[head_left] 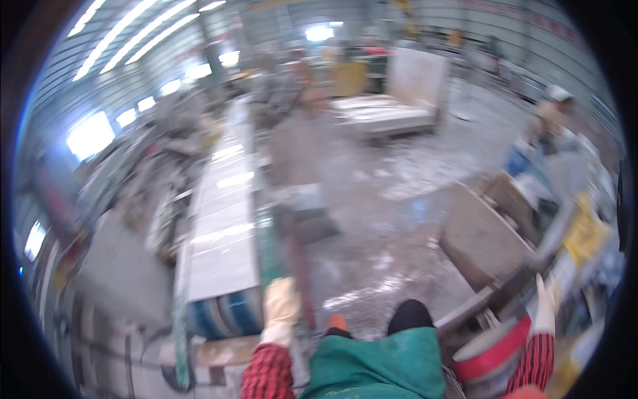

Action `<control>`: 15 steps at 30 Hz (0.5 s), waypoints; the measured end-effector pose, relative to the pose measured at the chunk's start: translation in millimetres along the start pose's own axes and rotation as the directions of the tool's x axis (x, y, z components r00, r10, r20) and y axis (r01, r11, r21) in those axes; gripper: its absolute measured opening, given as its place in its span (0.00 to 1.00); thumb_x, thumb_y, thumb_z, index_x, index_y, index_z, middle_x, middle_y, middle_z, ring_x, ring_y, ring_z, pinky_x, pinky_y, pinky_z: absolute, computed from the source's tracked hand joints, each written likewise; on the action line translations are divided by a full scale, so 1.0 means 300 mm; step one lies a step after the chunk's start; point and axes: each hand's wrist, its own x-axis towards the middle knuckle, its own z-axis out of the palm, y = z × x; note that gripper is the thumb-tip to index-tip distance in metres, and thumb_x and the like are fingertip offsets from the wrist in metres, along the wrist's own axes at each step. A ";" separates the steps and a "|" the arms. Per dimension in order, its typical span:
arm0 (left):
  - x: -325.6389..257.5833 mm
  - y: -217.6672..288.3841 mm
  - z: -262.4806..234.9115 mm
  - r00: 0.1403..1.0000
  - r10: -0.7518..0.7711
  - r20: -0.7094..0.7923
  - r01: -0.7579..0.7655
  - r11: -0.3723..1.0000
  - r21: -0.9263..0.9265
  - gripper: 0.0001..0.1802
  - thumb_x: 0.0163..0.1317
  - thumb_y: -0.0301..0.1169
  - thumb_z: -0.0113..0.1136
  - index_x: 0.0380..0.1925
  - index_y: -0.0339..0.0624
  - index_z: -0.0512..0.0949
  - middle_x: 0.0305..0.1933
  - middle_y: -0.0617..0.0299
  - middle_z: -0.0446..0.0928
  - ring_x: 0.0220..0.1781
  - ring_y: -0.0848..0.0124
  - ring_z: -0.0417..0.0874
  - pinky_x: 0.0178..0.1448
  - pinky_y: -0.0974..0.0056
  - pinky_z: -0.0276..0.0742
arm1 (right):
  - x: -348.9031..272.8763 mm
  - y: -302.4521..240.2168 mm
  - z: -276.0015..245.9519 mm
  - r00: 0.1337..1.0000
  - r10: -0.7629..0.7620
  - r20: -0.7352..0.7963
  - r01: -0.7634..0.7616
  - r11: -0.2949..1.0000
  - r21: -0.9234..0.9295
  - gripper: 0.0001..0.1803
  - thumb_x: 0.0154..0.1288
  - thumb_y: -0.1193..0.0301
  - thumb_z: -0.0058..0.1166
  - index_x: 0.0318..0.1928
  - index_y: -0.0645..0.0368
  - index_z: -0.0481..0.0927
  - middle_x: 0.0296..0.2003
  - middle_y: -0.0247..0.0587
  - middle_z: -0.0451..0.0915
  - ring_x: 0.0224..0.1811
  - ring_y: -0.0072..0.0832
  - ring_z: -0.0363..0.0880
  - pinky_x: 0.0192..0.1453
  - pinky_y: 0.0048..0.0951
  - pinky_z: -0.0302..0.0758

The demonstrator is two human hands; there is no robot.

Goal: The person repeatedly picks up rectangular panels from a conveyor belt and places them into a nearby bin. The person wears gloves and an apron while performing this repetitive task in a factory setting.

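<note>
My left hand (pixel 281 304), in a pale glove below a red-and-black checked sleeve, is at the near end of a conveyor's green side rail (pixel 267 243). Its fingers are blurred, and I cannot tell whether they grip the rail. Pale slabs or panels (pixel 222 219) run along the conveyor, over a blue-and-white roller (pixel 226 314) at the near end. My right hand (pixel 548 294), also pale-gloved, is stretched out at the right with its fingers apart and nothing visible in them. It is nearest to a white-and-yellow heap of bags or sheeting (pixel 585 233).
A round tub with a red rim (pixel 488 352) stands below my right hand. Brown-grey boards (pixel 482 233) lean beyond it. Stacked pale slabs (pixel 385 114) and an upright slab (pixel 417 76) stand farther off on the wet floor (pixel 359 213). Another person (pixel 553 116) is at the far right.
</note>
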 end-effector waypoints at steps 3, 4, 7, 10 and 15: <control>-0.002 -0.031 -0.001 1.000 0.010 0.027 -0.007 0.997 -0.076 0.23 0.57 0.28 0.65 0.54 0.38 0.75 0.53 0.38 0.78 0.57 0.39 0.77 0.63 0.43 0.73 | 0.046 0.119 0.140 0.981 -0.175 -0.082 0.126 0.901 -0.416 0.36 0.72 0.47 0.54 0.70 0.60 0.70 0.67 0.56 0.73 0.66 0.49 0.73 0.69 0.46 0.71; -0.019 -0.052 -0.018 1.000 -0.024 0.021 0.025 0.997 -0.067 0.23 0.57 0.28 0.65 0.54 0.38 0.75 0.53 0.37 0.78 0.58 0.38 0.77 0.64 0.44 0.73 | 0.080 0.170 0.146 0.952 -0.283 -0.117 0.162 0.790 -0.591 0.34 0.73 0.49 0.53 0.68 0.61 0.72 0.66 0.56 0.74 0.67 0.49 0.73 0.70 0.46 0.70; -0.086 -0.062 -0.057 0.996 -0.085 0.034 0.087 0.994 -0.063 0.24 0.57 0.27 0.66 0.55 0.37 0.75 0.55 0.37 0.79 0.61 0.38 0.76 0.66 0.43 0.72 | 0.049 0.187 0.119 0.900 -0.422 -0.109 0.121 0.483 -0.867 0.30 0.75 0.53 0.49 0.65 0.64 0.75 0.64 0.58 0.76 0.69 0.52 0.70 0.73 0.48 0.66; -0.062 -0.030 -0.057 0.997 -0.026 -0.069 0.024 0.999 -0.024 0.17 0.55 0.25 0.63 0.46 0.39 0.77 0.47 0.40 0.80 0.52 0.40 0.78 0.58 0.45 0.75 | 0.082 0.216 0.143 0.892 -0.441 -0.097 0.148 0.490 -0.859 0.30 0.76 0.53 0.47 0.66 0.64 0.75 0.65 0.57 0.75 0.70 0.52 0.70 0.75 0.46 0.64; -0.056 -0.024 -0.031 0.998 0.006 -0.061 -0.007 1.000 -0.011 0.19 0.55 0.25 0.65 0.48 0.38 0.77 0.51 0.39 0.79 0.54 0.39 0.78 0.60 0.45 0.75 | 0.041 0.202 0.126 0.898 -0.428 -0.097 0.156 0.518 -0.841 0.30 0.77 0.53 0.46 0.66 0.63 0.75 0.66 0.57 0.75 0.70 0.51 0.69 0.75 0.46 0.63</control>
